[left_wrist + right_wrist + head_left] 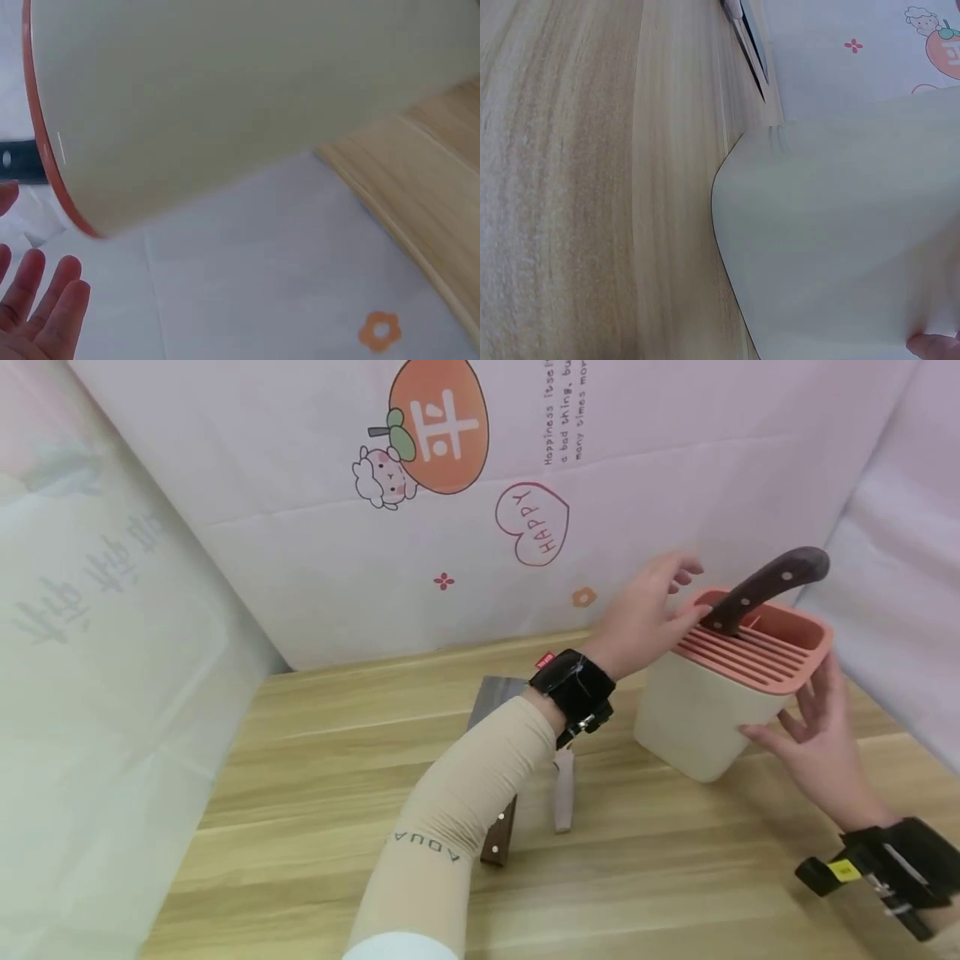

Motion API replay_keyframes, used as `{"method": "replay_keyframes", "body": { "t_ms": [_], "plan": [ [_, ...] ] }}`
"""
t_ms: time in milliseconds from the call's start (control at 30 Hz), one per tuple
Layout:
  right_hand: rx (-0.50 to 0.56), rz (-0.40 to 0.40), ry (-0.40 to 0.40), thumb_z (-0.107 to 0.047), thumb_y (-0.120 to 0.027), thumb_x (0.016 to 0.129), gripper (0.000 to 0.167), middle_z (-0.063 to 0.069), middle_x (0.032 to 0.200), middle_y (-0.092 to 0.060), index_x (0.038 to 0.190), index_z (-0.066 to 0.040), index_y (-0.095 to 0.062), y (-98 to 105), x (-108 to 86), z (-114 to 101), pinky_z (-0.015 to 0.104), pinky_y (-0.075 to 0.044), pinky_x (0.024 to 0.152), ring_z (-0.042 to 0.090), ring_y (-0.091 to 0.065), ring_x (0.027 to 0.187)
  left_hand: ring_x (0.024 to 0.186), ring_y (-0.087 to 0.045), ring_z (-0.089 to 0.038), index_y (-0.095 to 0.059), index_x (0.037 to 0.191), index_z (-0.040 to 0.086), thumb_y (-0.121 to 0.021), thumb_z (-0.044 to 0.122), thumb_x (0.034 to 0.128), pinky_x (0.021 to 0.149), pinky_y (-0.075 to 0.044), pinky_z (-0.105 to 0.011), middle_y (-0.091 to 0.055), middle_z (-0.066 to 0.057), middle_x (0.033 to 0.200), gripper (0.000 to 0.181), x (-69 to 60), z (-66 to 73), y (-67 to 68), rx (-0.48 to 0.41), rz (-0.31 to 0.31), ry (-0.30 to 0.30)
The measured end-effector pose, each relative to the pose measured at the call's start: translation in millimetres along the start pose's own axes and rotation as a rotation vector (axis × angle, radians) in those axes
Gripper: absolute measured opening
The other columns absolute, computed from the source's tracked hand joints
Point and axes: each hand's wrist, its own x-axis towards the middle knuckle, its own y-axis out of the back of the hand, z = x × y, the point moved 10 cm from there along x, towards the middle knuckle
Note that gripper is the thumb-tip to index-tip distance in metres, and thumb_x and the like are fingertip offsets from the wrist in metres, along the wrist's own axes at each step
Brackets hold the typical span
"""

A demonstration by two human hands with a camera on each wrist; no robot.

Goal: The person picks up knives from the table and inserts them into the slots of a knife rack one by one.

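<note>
A cream knife block (697,718) with a coral slotted top stands on the wooden table at the right. A knife with a dark riveted handle (772,583) sits in it, handle up and leaning right; its blade is hidden inside. My left hand (652,610) is beside that handle at the top's left edge, its fingers (64,307) loosely spread and holding nothing in the left wrist view. With thumb in front and fingers round the side, my right hand (821,747) holds the block's right corner. The right wrist view shows a fingertip (934,345) against the cream wall.
Left of the block lies a cleaver with a wide blade (495,693) and brown handle (497,843), partly covered by my left forearm. Beside it is a small knife with a pale handle (564,793). A printed white cloth (315,568) hangs behind the table.
</note>
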Motion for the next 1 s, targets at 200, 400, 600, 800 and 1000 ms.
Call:
{"method": "replay_keyframes", "body": {
  "t_ms": [200,400,600,800,1000],
  "plan": [
    [-0.02,-0.029,-0.036,0.032,-0.063,0.084,0.121,-0.001,0.179,0.002,0.171,-0.029,-0.006,-9.1,-3.5,10.4,0.013,-0.025,0.121,0.019,0.003,0.165,0.131,-0.059,-0.023,-0.056,0.14,-0.002,-0.066,0.016,0.106,0.113,-0.038,-0.012,-0.062,-0.015,0.14,0.04,-50.1,-16.0,16.5,0.135,0.029,-0.19],
    [-0.009,0.002,-0.034,0.031,-0.064,0.085,0.12,0.0,0.179,0.0,0.171,-0.029,-0.006,-4.0,-5.7,13.2,0.014,-0.02,0.123,0.018,0.002,0.164,0.129,-0.063,-0.025,-0.061,0.136,-0.002,-0.071,0.017,0.1034,0.118,-0.039,-0.019,-0.067,-0.014,0.135,0.039,-109.4,-31.9,13.7,0.302,-0.014,-0.392],
    [-0.052,0.002,-0.03,0.03,-0.065,0.085,0.121,-0.002,0.179,0.0,0.171,-0.03,-0.006,0.6,-3.2,10.1,0.014,-0.016,0.124,0.017,0.003,0.164,0.138,-0.058,-0.024,-0.058,0.147,0.001,-0.067,0.02,0.1057,0.123,-0.036,-0.023,-0.063,-0.014,0.144,0.046,-161.4,-49.7,-0.9,0.356,-0.218,-0.489],
    [-0.116,0.023,-0.012,0.033,-0.064,0.083,0.122,0.0,0.179,-0.005,0.171,-0.029,-0.007,2.7,-2.2,6.4,0.012,-0.014,0.122,0.017,0.001,0.164,0.151,-0.046,-0.032,-0.052,0.153,0.0,-0.062,0.028,0.1088,0.129,-0.029,-0.035,-0.054,-0.016,0.157,0.053,-217.6,-67.8,-20.1,0.361,-0.459,-0.498],
    [-0.213,0.007,0.003,0.033,-0.063,0.083,0.121,0.001,0.178,-0.007,0.171,-0.028,-0.007,-1.7,5.2,0.7,0.015,-0.013,0.123,0.018,-0.001,0.164,0.151,-0.046,-0.034,-0.056,0.153,0.009,-0.062,0.029,0.1074,0.128,-0.032,-0.038,-0.056,-0.012,0.156,0.05,-261.8,-86.8,-29.6,0.333,-0.594,-0.477]
  ]
}}
